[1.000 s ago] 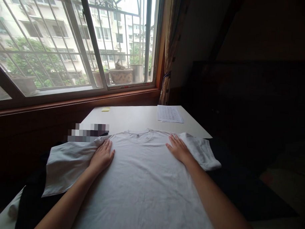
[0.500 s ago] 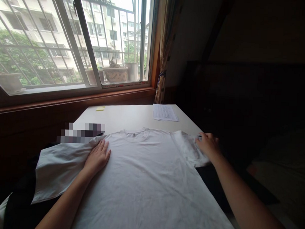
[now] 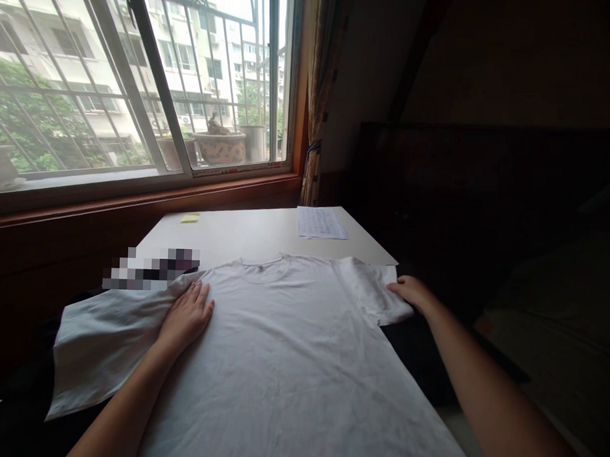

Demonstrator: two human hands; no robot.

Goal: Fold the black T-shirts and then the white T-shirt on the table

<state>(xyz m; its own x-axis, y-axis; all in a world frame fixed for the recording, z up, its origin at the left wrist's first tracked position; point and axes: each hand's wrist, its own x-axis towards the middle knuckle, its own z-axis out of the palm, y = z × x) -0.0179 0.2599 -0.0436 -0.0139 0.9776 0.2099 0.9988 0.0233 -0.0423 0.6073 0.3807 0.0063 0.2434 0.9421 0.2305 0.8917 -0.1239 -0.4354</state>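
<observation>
A white T-shirt (image 3: 281, 347) lies spread over the table, its neckline toward the far side. My left hand (image 3: 188, 312) rests flat on the shirt near the left shoulder, fingers stretched out. The sleeve on that side fans out to the left over dark cloth (image 3: 16, 405). At the far right, my right hand (image 3: 409, 292) pinches the hem of the other sleeve between thumb and fingers. Part of that hand's fingers is hidden under or behind the sleeve edge. Creases run diagonally across the shirt's chest.
The white table (image 3: 235, 229) carries printed sheets (image 3: 322, 222) and a yellow sticky note (image 3: 190, 218) at its far end. A blurred-out item (image 3: 153, 270) sits by the left sleeve. Beyond are a barred window (image 3: 214, 85) and a tied curtain (image 3: 316, 109).
My right hand has gone from lying over the sleeve's end to pinching its hem. My left hand stays flat on the shirt. The whole view has shifted slightly.
</observation>
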